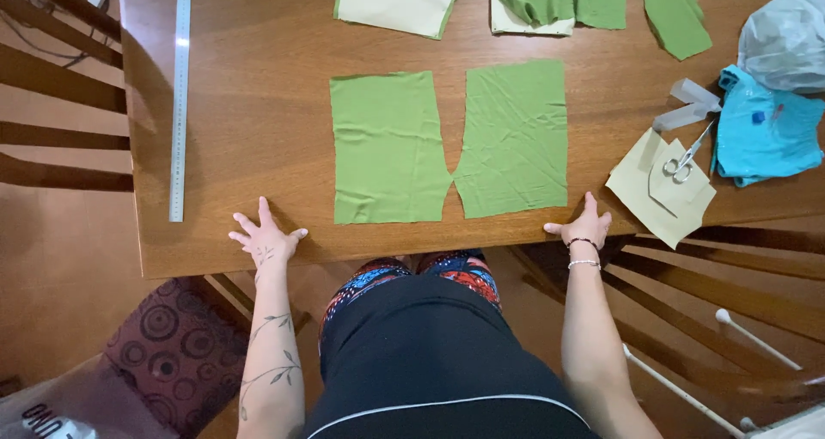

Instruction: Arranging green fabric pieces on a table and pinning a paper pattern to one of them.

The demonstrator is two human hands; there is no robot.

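Where hands (pixel 265 235) rest, crumpled green cloth (pixel 388 147).

Left hand (pixel 266 237): palm down, fingers spread, flat at the near worktop (pixel 241 147) edge, empty grip; forearm extended, tattooed. Right hand (pixel 584 226): palm down, fingers loosely together at the same edge, empty grip; wrist braceleted, arm straight.

Two fabric pieces (pixel 391 147) (pixel 514 138) lie side by side on the table (pixel 249 104), corners touching. Ruler (pixel 179 95) lies left; scissors (pixel 686 157) rest on paper patterns (pixel 657 190) right. Hands (pixel 265 237) (pixel 584 226) flank the pieces at the near edge.
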